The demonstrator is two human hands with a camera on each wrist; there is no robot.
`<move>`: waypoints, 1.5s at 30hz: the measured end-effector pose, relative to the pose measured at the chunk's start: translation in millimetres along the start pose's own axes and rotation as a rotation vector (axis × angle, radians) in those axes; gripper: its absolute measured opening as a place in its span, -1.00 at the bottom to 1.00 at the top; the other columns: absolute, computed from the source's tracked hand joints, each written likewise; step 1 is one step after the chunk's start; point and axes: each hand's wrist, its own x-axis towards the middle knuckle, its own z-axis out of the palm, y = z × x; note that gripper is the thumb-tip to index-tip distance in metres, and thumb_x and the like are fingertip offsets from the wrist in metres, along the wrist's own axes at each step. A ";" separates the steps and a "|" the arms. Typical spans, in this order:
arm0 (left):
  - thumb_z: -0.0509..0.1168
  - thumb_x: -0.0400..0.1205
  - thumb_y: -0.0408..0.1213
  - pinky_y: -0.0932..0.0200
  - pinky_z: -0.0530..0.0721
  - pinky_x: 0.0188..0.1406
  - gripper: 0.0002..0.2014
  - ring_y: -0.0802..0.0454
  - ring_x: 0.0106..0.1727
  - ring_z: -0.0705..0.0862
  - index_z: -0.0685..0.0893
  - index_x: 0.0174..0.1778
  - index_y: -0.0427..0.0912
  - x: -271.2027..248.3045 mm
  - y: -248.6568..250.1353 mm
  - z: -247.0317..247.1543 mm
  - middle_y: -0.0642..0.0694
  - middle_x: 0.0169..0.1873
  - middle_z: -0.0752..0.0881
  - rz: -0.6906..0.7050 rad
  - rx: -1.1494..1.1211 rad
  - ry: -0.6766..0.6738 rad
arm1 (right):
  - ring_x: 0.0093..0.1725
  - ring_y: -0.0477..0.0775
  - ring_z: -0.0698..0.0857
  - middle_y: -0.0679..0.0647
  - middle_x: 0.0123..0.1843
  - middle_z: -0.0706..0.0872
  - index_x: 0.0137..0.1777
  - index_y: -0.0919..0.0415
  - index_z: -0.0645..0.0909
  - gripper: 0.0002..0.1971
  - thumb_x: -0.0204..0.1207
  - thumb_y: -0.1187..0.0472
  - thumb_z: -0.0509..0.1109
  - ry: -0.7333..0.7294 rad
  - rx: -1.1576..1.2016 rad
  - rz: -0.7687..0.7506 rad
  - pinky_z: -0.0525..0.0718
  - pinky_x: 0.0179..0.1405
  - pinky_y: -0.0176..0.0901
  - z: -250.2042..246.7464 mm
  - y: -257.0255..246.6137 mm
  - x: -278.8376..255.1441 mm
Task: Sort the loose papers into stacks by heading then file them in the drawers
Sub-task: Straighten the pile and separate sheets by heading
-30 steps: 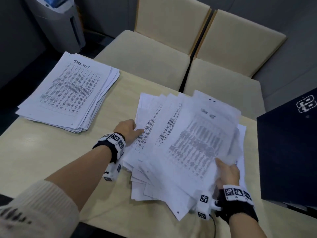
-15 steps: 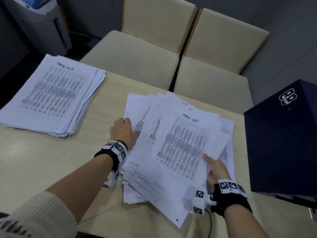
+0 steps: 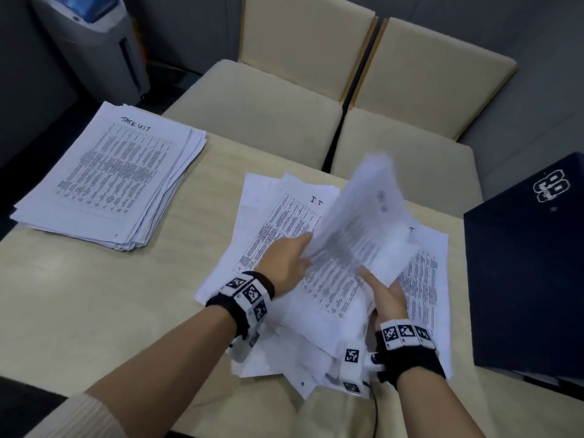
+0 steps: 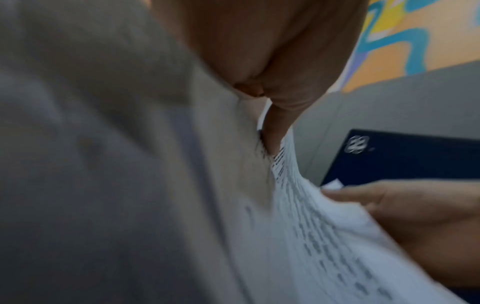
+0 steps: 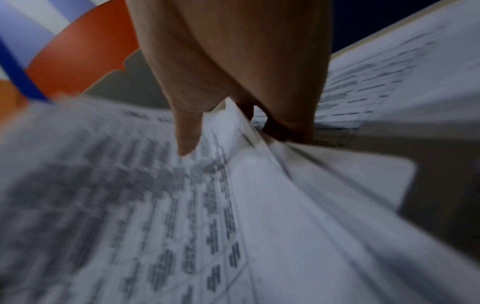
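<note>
Thin white paper is what you are working with: light, floppy and slick sheet on sheet, so the lifted sheets [image 3: 357, 235] bow and blur as they rise off the loose pile [image 3: 271, 235] in the middle of the bench [image 3: 94, 311]. Your right hand [image 3: 387, 295] pinches their near right edge, thumb on the printed face and fingers curled beneath, as the right wrist view shows. Your left hand [image 3: 286, 263] lies with straight fingers slid under their left side, propping them rather than clamping. Take such sheets by an edge or corner with support underneath; a grip at one point alone would likely let them droop, crease or slide apart, and the fanned pile may skid if you drag across it. The pile's exposed top page is headed "I.T", while the sorted stack [image 3: 107, 181] at the far left of the bench, well apart from the pile, carries a handwritten heading that seems to read "TASK LIST". The dark blue box [image 3: 524, 267] at the right edge of the bench may be the drawer unit; no drawer front or contents can be seen, so I cannot tell what it holds.
</note>
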 end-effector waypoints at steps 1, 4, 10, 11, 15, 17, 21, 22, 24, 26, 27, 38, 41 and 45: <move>0.29 0.70 -0.30 0.07 0.53 -0.27 -0.88 -0.07 -0.28 0.59 0.45 -0.02 -0.11 0.5 11.9 -3.5 -0.04 -0.27 0.65 0.064 0.025 0.015 | 0.09 0.23 0.81 0.09 0.11 0.84 0.17 -0.01 0.69 -0.46 0.20 -0.03 0.77 -0.013 0.074 0.012 0.70 0.22 0.33 -6.4 2.0 -0.7; 0.31 0.66 -0.31 0.04 0.32 -0.35 -0.73 -0.17 -0.32 0.45 0.29 -0.11 -0.06 5.0 49.9 -17.8 -0.10 -0.37 0.54 0.213 0.095 0.082 | 0.13 0.27 0.80 0.15 0.13 0.82 0.36 0.11 0.61 -0.21 0.17 -0.21 0.75 -0.115 0.275 0.085 0.66 0.24 0.33 -24.8 1.6 5.3; 0.36 0.48 -0.18 0.02 0.58 -0.03 -0.67 -0.17 0.03 0.68 0.64 0.13 -0.19 22.1 61.2 -82.3 -0.17 0.00 0.76 0.140 -0.163 0.235 | -0.07 0.03 0.67 0.00 -0.04 0.69 0.17 0.06 0.64 -0.35 0.35 -0.46 0.38 0.024 0.055 0.039 0.64 0.06 0.03 -64.4 -32.4 21.4; 0.36 0.43 -0.15 -0.03 0.62 0.00 -0.63 -0.15 0.04 0.70 0.67 0.13 -0.20 23.2 56.2 -94.3 -0.17 0.01 0.77 0.101 -0.204 0.228 | 0.03 0.10 0.68 0.06 0.02 0.70 0.19 0.10 0.63 -0.41 0.49 -0.41 0.31 0.105 -0.078 0.029 0.62 0.16 0.07 -77.4 -33.9 22.8; 0.38 0.53 -0.56 -0.04 0.73 -0.06 -0.75 -0.18 -0.07 0.78 0.67 0.13 -0.36 19.9 10.0 -93.8 -0.29 -0.03 0.79 -0.186 -0.666 0.150 | 0.10 0.29 0.66 0.36 0.24 0.71 0.07 0.37 0.69 -0.46 0.53 -0.20 0.43 0.330 -0.528 0.061 0.57 0.15 -0.03 -133.0 -24.0 30.7; 0.34 0.57 -0.66 -0.06 0.72 -0.04 -0.74 -0.22 -0.06 0.76 0.65 0.15 -0.41 13.8 -22.8 -65.2 -0.35 -0.06 0.79 -0.345 -0.721 0.137 | 0.26 0.39 0.61 0.42 0.39 0.58 0.28 0.40 0.61 -0.27 0.41 -0.26 0.52 0.366 -0.692 0.149 0.58 0.30 0.13 -144.9 -18.2 29.8; 0.49 0.50 -0.48 -0.34 0.72 0.14 -0.71 -0.29 0.00 0.80 0.70 0.13 -0.31 -0.9 -84.8 4.5 -0.25 -0.07 0.83 -0.581 -0.678 0.130 | 0.40 0.46 0.55 0.43 0.49 0.49 0.51 0.47 0.38 -0.07 0.36 -0.18 0.61 0.365 -0.629 0.216 0.54 0.30 0.18 -150.8 -19.4 33.0; 0.54 0.44 -0.36 -0.37 0.71 0.14 -0.64 -0.28 0.01 0.80 0.70 0.14 -0.26 -2.7 -97.7 20.2 -0.23 -0.03 0.83 -0.624 -0.675 0.140 | 0.38 0.46 0.59 0.45 0.45 0.55 0.46 0.54 0.43 -0.16 0.42 -0.09 0.60 0.333 -0.588 0.210 0.57 0.26 0.15 -149.9 -22.6 35.3; 0.57 0.32 -0.17 -0.33 0.71 0.17 -0.49 -0.24 0.04 0.80 0.67 0.17 -0.22 -5.1 -110.5 38.1 -0.18 0.02 0.82 -0.662 -0.713 0.157 | 0.34 0.45 0.62 0.45 0.40 0.61 0.39 0.61 0.50 -0.31 0.51 0.03 0.55 0.280 -0.549 0.205 0.58 0.25 0.13 -144.6 -29.9 36.5; 0.57 0.40 -0.22 -0.32 0.71 0.17 -0.58 -0.24 0.02 0.81 0.68 0.14 -0.25 -4.8 -102.9 39.3 -0.19 -0.01 0.83 -0.653 -0.757 0.183 | 0.21 0.38 0.69 0.39 0.31 0.68 0.38 0.49 0.56 -0.49 0.59 0.12 0.49 0.202 -0.542 0.146 0.59 0.13 0.01 -143.6 -34.0 44.2; 0.55 0.47 -0.30 -0.31 0.71 0.18 -0.67 -0.24 0.01 0.81 0.69 0.11 -0.27 -4.2 -100.5 38.8 -0.21 -0.02 0.84 -0.652 -0.767 0.193 | 0.09 0.30 0.72 0.34 0.22 0.72 0.34 0.39 0.59 -0.59 0.59 0.16 0.48 0.171 -0.533 0.120 0.62 0.08 -0.02 -141.1 -37.1 45.1; 0.53 0.50 -0.19 -0.26 0.64 0.32 -0.51 -0.19 0.20 0.74 0.63 0.33 -0.23 -3.3 -79.7 40.4 -0.16 0.24 0.75 -0.661 -0.789 0.293 | -0.09 0.28 0.73 0.12 -0.14 0.77 -0.02 0.13 0.62 -0.91 0.67 0.18 0.30 0.282 -0.571 -0.699 0.71 -0.01 0.16 -128.3 -131.6 -13.4; 0.41 0.40 0.38 -0.24 0.38 0.56 0.02 -0.13 0.57 0.43 0.25 0.67 -0.13 -8.0 -74.5 34.9 -0.06 0.61 0.38 -0.679 -0.774 0.289 | -0.07 -0.01 0.81 0.02 -0.05 0.82 0.08 0.11 0.66 -0.90 0.72 0.23 0.30 0.093 -0.264 -0.671 0.76 -0.05 -0.08 -108.3 -139.7 -28.3; 0.20 0.43 0.54 -0.24 0.30 0.59 0.05 -0.15 0.63 0.33 0.23 0.68 -0.15 -9.7 -66.1 27.5 -0.09 0.65 0.30 -0.699 -0.804 0.272 | 0.02 0.15 0.80 0.15 0.04 0.82 0.08 0.15 0.65 -0.90 0.71 0.25 0.30 0.003 -0.291 -0.458 0.76 0.06 0.07 -63.8 -97.0 -4.3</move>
